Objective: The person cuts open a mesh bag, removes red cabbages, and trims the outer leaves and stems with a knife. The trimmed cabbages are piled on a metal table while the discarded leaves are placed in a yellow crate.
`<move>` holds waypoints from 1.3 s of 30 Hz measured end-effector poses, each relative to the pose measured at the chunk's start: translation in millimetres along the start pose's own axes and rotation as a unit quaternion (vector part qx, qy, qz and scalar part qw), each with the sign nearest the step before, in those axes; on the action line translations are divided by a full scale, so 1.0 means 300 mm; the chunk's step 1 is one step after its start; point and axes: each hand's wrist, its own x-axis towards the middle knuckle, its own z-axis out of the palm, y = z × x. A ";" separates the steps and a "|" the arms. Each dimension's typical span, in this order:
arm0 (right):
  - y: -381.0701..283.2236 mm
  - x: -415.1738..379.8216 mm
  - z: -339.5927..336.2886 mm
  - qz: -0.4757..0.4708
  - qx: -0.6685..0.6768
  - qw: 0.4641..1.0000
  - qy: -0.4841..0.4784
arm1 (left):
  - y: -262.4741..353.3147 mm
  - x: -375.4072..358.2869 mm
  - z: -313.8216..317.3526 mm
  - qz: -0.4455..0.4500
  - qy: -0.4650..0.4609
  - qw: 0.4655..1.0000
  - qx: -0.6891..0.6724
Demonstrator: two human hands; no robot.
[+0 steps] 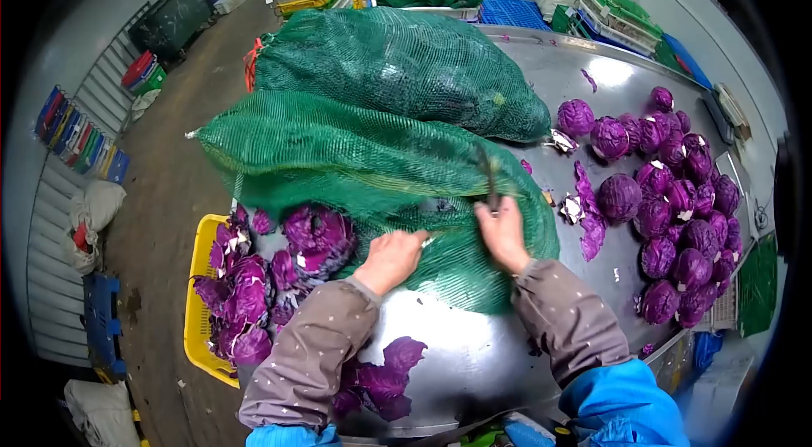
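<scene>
The likeliest trouble here, in my judgement, is a cut: the right hand (506,237) holds a dark, slim tool (491,183) over the green net bag (296,136), and the left hand (391,261) grips the same mesh near it, so a slip or a snag in the weave could carry the tip toward the fingers. The tool is blurred; it is probably a knife, though I cannot make out its edge. The mesh could also bunch and tear farther than wanted, because it lies in slack folds rather than drawn tight. A hard tug on it might drag the purple leaves (317,234) at its left and spill some past the yellow basket (198,312), or jostle the round red cabbages (619,197) heaped loosely to the right and set one rolling. As for the hands, the right one is closed narrowly round the tool's lower end, with the tool pointing away from the person. The left one is curled nearly into a fist, with no wide gap between thumb and fingers, and appears to pinch a fold of the mesh. The net bag itself sprawls across the middle of the tabletop (457,371), directly in front of a second, fuller sack (381,58), with its nearer part spread beneath both hands.
</scene>
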 end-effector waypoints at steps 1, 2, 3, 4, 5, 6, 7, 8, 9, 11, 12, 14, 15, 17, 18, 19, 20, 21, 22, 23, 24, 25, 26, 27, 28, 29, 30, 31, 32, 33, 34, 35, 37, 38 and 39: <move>0.028 0.024 -0.060 0.017 -0.066 0.998 0.004 | 0.005 0.042 0.021 0.014 0.059 0.998 -0.029; 0.066 0.053 -0.100 0.000 -0.091 0.995 0.044 | 0.016 0.085 0.035 0.027 0.118 0.991 -0.058; 0.081 0.090 -0.135 -0.004 -0.113 0.993 0.039 | 0.036 0.133 0.032 0.037 0.112 0.989 -0.093; 0.091 0.127 -0.169 -0.008 -0.135 0.990 0.034 | 0.047 0.190 0.064 0.042 0.111 0.988 -0.096; 0.142 0.167 -0.181 -0.006 -0.139 0.990 0.040 | 0.050 0.258 0.113 0.073 0.169 0.972 -0.144; 0.217 0.214 -0.173 -0.025 -0.121 0.992 0.028 | 0.061 0.317 0.138 0.103 0.227 0.950 -0.190; 0.259 0.256 -0.172 -0.045 -0.102 0.994 0.016 | 0.080 0.361 0.138 0.057 0.197 0.961 -0.188; 0.251 0.290 -0.183 -0.045 -0.104 0.993 0.020 | 0.101 0.407 0.139 0.062 0.197 0.960 -0.189; 0.228 0.316 -0.192 0.079 0.008 0.994 -0.077 | 0.120 0.450 0.142 0.018 0.182 0.957 -0.227; 0.178 0.333 -0.189 0.228 0.186 0.937 -0.188 | 0.115 0.531 0.176 -0.050 0.123 0.947 -0.294; 0.199 0.344 -0.177 0.234 0.187 0.933 -0.199 | 0.107 0.561 0.198 -0.048 0.124 0.947 -0.293; 0.228 0.341 -0.149 0.226 0.203 0.931 -0.200 | 0.091 0.601 0.231 -0.089 0.033 0.754 -0.649; 0.238 0.332 -0.142 0.211 0.218 0.929 -0.211 | 0.084 0.611 0.243 -0.092 0.014 0.754 -0.650; 0.224 0.302 -0.147 0.207 0.214 0.932 -0.207 | 0.102 0.602 0.254 -0.087 0.028 0.700 -0.708; 0.195 0.275 -0.162 0.202 0.207 0.936 -0.198 | 0.114 0.583 0.236 -0.095 0.021 0.648 -0.756; 0.182 0.246 -0.166 0.198 0.201 0.940 -0.190 | 0.117 0.557 0.214 -0.076 0.019 0.666 -0.742; 0.195 0.212 -0.166 0.191 0.229 0.937 -0.182 | 0.118 0.524 0.187 -0.056 0.017 0.684 -0.727; 0.175 0.175 -0.178 0.191 0.229 0.938 -0.178 | 0.109 0.482 0.161 -0.102 -0.039 0.697 -0.709; 0.141 0.130 -0.198 0.193 0.230 0.938 -0.174 | 0.083 0.417 0.169 -0.105 -0.037 0.698 -0.707; 0.106 0.084 -0.206 0.177 0.226 0.938 -0.193 | 0.059 0.334 0.185 -0.082 0.005 0.655 -0.751; 0.059 0.044 -0.212 0.159 0.223 0.938 -0.211 | 0.054 0.277 0.159 -0.056 0.048 0.609 -0.790; 0.003 0.008 -0.227 0.141 0.227 0.936 -0.228 | 0.059 0.241 0.124 -0.057 0.052 0.611 -0.788; -0.024 -0.015 -0.235 0.147 0.244 0.923 -0.258 | 0.100 0.183 0.039 -0.098 0.053 0.584 -0.804; -0.051 -0.033 -0.239 0.101 0.235 0.923 -0.288 | 0.115 0.142 -0.017 -0.136 0.058 0.554 -0.819; -0.083 -0.053 -0.246 0.056 0.225 0.920 -0.318 | 0.095 0.073 0.005 -0.107 0.077 0.545 -0.828; -0.154 -0.082 -0.265 0.041 0.262 0.922 -0.283 | 0.081 0.010 0.023 -0.073 0.103 0.518 -0.846; -0.116 -0.059 -0.259 -0.043 0.253 0.931 -0.260 | 0.070 -0.057 0.044 -0.042 0.127 0.488 -0.862; -0.141 -0.031 -0.298 0.026 0.216 0.949 -0.226 | 0.056 -0.123 0.063 -0.060 0.150 0.455 -0.876; -0.164 -0.011 -0.314 0.086 0.250 0.954 -0.139 | 0.058 -0.197 0.085 -0.070 0.168 0.429 -0.885; -0.076 0.046 -0.343 0.094 0.228 0.953 -0.178 | 0.059 -0.278 0.131 -0.060 0.175 0.396 -0.899; -0.047 0.065 -0.363 0.103 0.182 0.962 -0.177 | 0.061 -0.349 0.167 -0.047 0.187 0.364 -0.911; -0.083 0.047 -0.375 0.104 0.194 0.960 -0.174 | 0.107 -0.405 0.158 -0.074 0.195 0.344 -0.916; -0.148 -0.019 -0.386 0.093 0.186 0.947 -0.245 | 0.176 -0.519 0.189 -0.054 0.164 0.321 -0.931; -0.167 -0.050 -0.375 0.076 0.172 0.948 -0.256 | 0.198 -0.584 0.250 0.024 0.113 0.258 -0.959; -0.169 -0.059 -0.357 0.073 0.172 0.951 -0.248 | 0.205 -0.627 0.328 -0.044 0.089 0.225 -0.969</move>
